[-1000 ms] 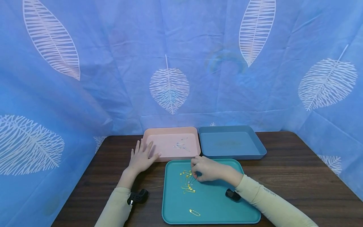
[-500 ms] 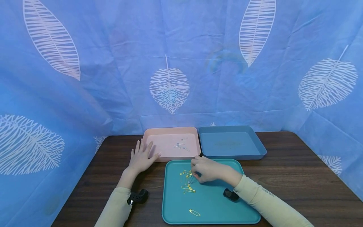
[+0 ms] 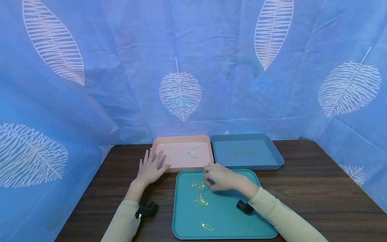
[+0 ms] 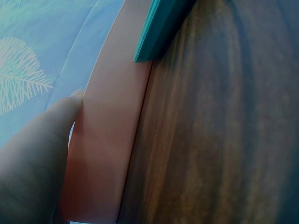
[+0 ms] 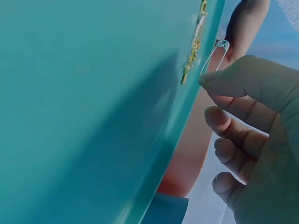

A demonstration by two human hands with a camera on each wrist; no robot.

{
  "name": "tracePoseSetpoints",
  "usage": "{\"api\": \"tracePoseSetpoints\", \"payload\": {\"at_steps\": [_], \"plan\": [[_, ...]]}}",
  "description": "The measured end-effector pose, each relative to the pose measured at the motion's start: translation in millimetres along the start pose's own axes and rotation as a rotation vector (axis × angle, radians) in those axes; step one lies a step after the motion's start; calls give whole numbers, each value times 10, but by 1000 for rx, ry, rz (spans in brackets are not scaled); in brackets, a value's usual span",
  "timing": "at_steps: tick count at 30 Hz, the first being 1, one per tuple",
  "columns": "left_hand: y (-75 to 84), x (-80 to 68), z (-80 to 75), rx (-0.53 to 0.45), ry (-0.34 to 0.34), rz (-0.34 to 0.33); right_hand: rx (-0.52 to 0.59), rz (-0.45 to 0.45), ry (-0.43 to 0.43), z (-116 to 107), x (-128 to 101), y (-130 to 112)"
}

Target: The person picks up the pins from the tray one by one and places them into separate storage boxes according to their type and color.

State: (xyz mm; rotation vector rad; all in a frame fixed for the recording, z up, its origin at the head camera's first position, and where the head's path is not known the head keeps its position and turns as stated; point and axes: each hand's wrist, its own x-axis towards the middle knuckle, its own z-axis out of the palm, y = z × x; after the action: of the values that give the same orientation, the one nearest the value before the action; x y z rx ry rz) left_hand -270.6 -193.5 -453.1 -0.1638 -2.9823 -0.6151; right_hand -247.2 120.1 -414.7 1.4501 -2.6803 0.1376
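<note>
While the left hand [image 3: 149,170] rests spread wide at the pink tray [image 3: 172,151] near the counter's [image 3: 302,159] far edge, the right hand [image 3: 220,177] pinches a silver safety pin [image 5: 223,45], held between its fingertips near the teal tray's [image 3: 239,222] far edge!

Colored teal on the front tray [image 3: 239,222], pink on the left tray [image 3: 172,156], blue on the right tray [image 3: 242,153], gold and silver on safety pins [image 5: 224,45]; printed with white leaves across blue cloth [image 3: 211,101].
</note>
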Motion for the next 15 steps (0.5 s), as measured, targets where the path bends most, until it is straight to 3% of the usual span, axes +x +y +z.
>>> {"api": "tracePoseSetpoints", "payload": {"at_steps": [6, 15], "plan": [[-5, 1, 5, 1, 4, 5, -10, -31, 73, -26, 51, 41], [-16, 7, 14, -4, 8, 5, -20, -17, 110, -123, 189, 93]]}}
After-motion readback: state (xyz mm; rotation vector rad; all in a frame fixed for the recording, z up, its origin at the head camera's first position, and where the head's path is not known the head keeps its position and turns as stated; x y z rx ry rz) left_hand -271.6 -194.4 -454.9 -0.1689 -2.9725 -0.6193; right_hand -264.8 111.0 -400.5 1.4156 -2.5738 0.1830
